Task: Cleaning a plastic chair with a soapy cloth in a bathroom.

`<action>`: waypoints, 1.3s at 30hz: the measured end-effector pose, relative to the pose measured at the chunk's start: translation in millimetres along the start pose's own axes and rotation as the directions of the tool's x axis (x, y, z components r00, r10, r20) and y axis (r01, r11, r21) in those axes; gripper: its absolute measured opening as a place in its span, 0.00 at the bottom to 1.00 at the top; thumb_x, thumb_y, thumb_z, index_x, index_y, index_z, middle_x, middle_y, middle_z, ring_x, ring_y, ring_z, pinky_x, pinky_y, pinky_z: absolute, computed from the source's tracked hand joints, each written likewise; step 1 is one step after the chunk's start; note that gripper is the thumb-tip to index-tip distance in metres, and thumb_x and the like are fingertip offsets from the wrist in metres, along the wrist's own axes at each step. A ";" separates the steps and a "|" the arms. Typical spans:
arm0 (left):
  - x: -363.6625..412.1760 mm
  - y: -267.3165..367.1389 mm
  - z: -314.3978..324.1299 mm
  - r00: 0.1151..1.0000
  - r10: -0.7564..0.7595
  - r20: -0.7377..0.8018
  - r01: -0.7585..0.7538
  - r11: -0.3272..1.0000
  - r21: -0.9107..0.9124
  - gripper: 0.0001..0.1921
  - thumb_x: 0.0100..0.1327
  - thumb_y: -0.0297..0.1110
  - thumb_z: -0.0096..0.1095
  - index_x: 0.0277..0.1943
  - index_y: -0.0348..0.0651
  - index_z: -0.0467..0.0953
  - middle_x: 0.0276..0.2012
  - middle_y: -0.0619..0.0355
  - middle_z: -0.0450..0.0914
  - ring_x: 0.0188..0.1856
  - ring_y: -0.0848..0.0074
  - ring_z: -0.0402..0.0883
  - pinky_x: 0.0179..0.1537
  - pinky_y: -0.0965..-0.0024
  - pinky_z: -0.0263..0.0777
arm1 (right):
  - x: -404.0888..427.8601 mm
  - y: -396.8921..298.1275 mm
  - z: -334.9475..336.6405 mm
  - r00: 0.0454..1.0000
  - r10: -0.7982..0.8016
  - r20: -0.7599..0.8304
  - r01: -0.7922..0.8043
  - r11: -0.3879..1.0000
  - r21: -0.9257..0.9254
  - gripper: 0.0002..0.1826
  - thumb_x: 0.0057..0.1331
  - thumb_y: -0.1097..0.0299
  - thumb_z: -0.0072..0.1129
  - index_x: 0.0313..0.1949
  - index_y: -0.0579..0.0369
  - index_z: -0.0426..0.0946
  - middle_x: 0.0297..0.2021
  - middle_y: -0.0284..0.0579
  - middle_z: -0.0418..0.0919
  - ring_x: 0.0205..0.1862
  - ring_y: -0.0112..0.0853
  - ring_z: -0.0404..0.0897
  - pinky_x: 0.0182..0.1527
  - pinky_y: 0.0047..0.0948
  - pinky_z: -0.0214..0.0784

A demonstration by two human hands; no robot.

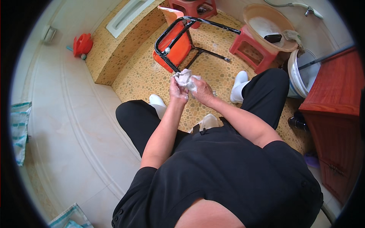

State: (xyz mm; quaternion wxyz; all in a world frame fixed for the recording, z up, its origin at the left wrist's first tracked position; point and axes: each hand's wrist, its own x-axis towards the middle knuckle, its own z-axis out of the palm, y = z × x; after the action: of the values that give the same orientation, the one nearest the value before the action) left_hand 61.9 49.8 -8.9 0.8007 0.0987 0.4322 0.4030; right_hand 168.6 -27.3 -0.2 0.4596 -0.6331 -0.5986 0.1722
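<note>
A chair with an orange-red seat (175,47) and a black metal tube frame (168,34) lies tipped over on the pebble-patterned floor, with white suds on its tubes. At the near end of one tube, a soapy white cloth (184,77) is bunched between my hands. My right hand (202,89) grips the cloth from the right. On the left side, my left hand (178,89) has its fingers up against the cloth and the tube end; how firmly it holds either is hidden.
A tan basin (269,22) with suds and a dark object rests on a red plastic stool (253,48). Another red stool (194,8) stands at the back. A white bucket (303,74) and a reddish wooden cabinet (333,94) are at right, a tiled step (125,45) at left.
</note>
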 end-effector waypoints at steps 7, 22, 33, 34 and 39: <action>3.9 -3.0 11.3 0.967 -0.058 0.249 0.078 0.995 -0.068 0.18 0.69 0.47 0.46 0.54 0.46 0.73 0.47 0.54 0.80 0.48 0.65 0.78 0.53 0.60 0.71 | 15.9 19.8 -9.9 0.952 0.302 -0.039 -0.284 0.926 0.251 0.21 0.55 0.77 0.53 0.51 0.56 0.70 0.40 0.52 0.79 0.45 0.44 0.79 0.47 0.35 0.70; -15.8 41.5 3.1 0.975 0.174 -0.136 -0.099 0.895 0.435 0.10 0.65 0.42 0.59 0.42 0.54 0.66 0.14 0.70 0.58 0.11 0.86 0.53 0.12 0.79 0.47 | 184.3 86.9 -106.2 0.996 -0.037 0.076 0.044 0.995 -0.084 0.10 0.63 0.64 0.49 0.45 0.40 0.73 0.43 0.42 0.70 0.42 0.35 0.76 0.40 0.32 0.70; -22.5 54.4 -1.8 0.986 0.080 -0.148 -0.032 0.953 0.302 0.10 0.64 0.38 0.61 0.35 0.55 0.64 0.13 0.71 0.56 0.11 0.86 0.53 0.12 0.79 0.44 | 149.1 115.3 -146.5 0.906 0.226 0.358 -0.052 0.898 -0.436 0.27 0.52 0.74 0.58 0.53 0.33 0.74 0.53 0.44 0.74 0.52 0.37 0.76 0.52 0.32 0.69; -21.9 59.3 2.0 0.990 0.045 -0.136 -0.003 0.956 0.295 0.12 0.64 0.39 0.61 0.34 0.55 0.62 0.13 0.71 0.55 0.12 0.86 0.53 0.12 0.80 0.45 | 149.1 118.8 -152.0 0.903 0.242 0.354 -0.154 0.953 -0.261 0.27 0.52 0.76 0.57 0.53 0.37 0.74 0.51 0.42 0.76 0.51 0.34 0.76 0.52 0.30 0.68; -27.2 94.2 37.9 0.984 -0.177 0.020 0.176 0.983 0.060 0.12 0.65 0.36 0.58 0.29 0.51 0.61 0.14 0.70 0.55 0.12 0.86 0.54 0.10 0.81 0.47 | 174.7 116.4 -187.3 0.870 0.472 0.143 -0.468 0.697 0.544 0.20 0.59 0.78 0.53 0.52 0.54 0.73 0.44 0.43 0.78 0.44 0.31 0.79 0.46 0.31 0.74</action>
State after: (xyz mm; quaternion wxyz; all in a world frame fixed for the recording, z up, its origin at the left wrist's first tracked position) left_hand 30.2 98.9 78.4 0.8353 0.0885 0.4407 0.3165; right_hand 421.4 78.6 63.2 0.5679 -0.6012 -0.3373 0.4496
